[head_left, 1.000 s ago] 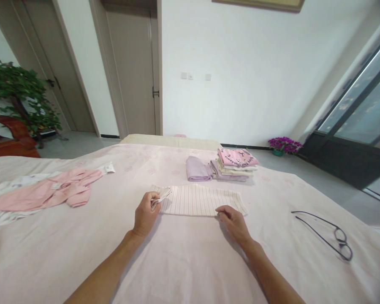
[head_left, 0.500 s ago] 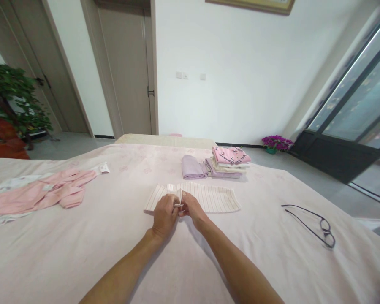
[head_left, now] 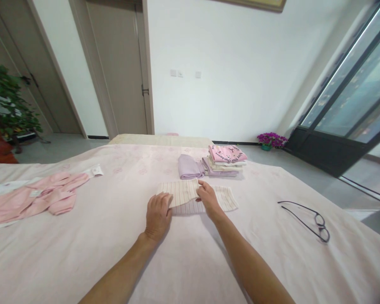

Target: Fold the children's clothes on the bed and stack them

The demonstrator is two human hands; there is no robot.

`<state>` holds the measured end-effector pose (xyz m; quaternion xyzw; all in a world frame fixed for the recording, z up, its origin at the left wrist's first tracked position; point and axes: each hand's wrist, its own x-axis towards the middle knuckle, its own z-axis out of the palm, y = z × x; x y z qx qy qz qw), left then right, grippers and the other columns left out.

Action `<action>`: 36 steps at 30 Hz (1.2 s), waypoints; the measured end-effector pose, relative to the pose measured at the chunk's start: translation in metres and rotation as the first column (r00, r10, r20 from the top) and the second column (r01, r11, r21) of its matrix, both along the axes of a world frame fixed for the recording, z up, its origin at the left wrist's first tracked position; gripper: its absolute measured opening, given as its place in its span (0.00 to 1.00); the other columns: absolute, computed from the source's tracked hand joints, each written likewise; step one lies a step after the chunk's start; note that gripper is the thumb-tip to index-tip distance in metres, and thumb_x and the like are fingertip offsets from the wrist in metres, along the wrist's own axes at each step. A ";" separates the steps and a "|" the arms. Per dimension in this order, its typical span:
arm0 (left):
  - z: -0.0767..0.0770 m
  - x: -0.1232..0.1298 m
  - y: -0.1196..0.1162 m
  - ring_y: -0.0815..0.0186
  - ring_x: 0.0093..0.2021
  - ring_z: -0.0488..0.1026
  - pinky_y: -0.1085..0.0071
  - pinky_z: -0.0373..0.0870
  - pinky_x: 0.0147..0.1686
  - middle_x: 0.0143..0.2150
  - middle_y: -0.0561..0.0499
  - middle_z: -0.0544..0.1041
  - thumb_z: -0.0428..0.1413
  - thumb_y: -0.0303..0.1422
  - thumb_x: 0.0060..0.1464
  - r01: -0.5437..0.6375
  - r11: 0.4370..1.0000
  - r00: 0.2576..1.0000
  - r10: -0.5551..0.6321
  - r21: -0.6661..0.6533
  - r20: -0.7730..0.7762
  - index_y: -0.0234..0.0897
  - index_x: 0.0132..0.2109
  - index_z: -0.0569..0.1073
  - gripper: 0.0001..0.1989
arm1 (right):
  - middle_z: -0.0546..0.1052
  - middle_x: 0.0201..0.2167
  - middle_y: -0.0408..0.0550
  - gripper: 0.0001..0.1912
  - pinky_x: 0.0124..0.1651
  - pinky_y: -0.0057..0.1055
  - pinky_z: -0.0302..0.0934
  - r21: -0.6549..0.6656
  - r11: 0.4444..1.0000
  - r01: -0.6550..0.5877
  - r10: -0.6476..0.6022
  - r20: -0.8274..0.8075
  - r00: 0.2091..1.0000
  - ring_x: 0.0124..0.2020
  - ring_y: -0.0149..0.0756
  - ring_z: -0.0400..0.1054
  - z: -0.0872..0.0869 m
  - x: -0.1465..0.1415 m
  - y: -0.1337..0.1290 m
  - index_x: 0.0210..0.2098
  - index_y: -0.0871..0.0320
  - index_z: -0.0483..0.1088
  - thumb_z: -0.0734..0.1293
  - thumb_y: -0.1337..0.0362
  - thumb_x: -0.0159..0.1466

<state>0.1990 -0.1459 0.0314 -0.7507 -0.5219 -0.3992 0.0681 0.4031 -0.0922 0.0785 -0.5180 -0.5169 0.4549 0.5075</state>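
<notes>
A cream striped garment [head_left: 182,193], narrow and partly folded, lies on the pale pink cloth in front of me. Its left part is turned over to the right, and this flap lifts a little off the layer below. My right hand [head_left: 209,199] pinches the flap's right edge between thumb and fingers. At the left fold, my left hand [head_left: 158,213] grips the fabric with its fingers together and curled; the thumb is mostly hidden. Just beyond the garment lies a folded lilac garment [head_left: 190,167].
Right of the lilac garment is a stack of folded clothes [head_left: 224,164] topped by a pink printed piece. Pink clothing [head_left: 55,192] lies spread at the left. Eyeglasses [head_left: 316,223] rest at the right on the pale pink cloth [head_left: 114,236].
The garment's left part has been folded over to the right. My right hand has moved right with the flap's edge, and my left hand has shifted slightly left.
</notes>
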 end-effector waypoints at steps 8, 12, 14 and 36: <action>-0.011 0.000 0.006 0.52 0.59 0.67 0.47 0.52 0.64 0.55 0.41 0.74 0.53 0.20 0.50 -0.046 0.997 0.995 0.040 -0.067 -0.092 0.40 0.55 0.69 0.25 | 0.63 0.21 0.38 0.27 0.26 0.26 0.54 0.203 0.951 0.233 -0.286 0.284 0.915 0.23 0.31 0.58 0.003 0.082 0.014 0.53 0.60 0.71 0.58 0.61 0.56; -0.011 0.006 0.007 0.53 0.59 0.67 0.47 0.55 0.64 0.55 0.41 0.74 0.51 0.19 0.52 -0.013 0.996 0.989 0.000 -0.085 -0.145 0.39 0.55 0.71 0.24 | 0.68 0.22 0.41 0.26 0.30 0.29 0.55 0.218 0.934 0.284 -0.356 0.481 0.801 0.26 0.35 0.63 -0.009 0.107 0.014 0.51 0.60 0.73 0.56 0.62 0.57; -0.011 0.008 0.008 0.53 0.59 0.67 0.47 0.58 0.63 0.56 0.40 0.73 0.51 0.19 0.53 0.009 0.996 0.985 -0.024 -0.087 -0.169 0.39 0.54 0.72 0.23 | 0.72 0.25 0.43 0.25 0.33 0.29 0.56 0.220 0.930 0.293 -0.366 0.566 0.738 0.29 0.35 0.66 -0.015 0.115 0.015 0.50 0.59 0.73 0.57 0.63 0.57; -0.026 0.006 0.012 0.58 0.66 0.61 0.55 0.64 0.64 0.61 0.46 0.71 0.48 0.20 0.60 0.205 0.969 0.942 -0.234 -0.140 -0.238 0.43 0.58 0.73 0.23 | 0.80 0.39 0.49 0.23 0.40 0.31 0.59 0.145 0.962 0.230 -0.245 0.827 0.506 0.39 0.39 0.72 -0.037 0.147 0.013 0.54 0.56 0.70 0.59 0.68 0.60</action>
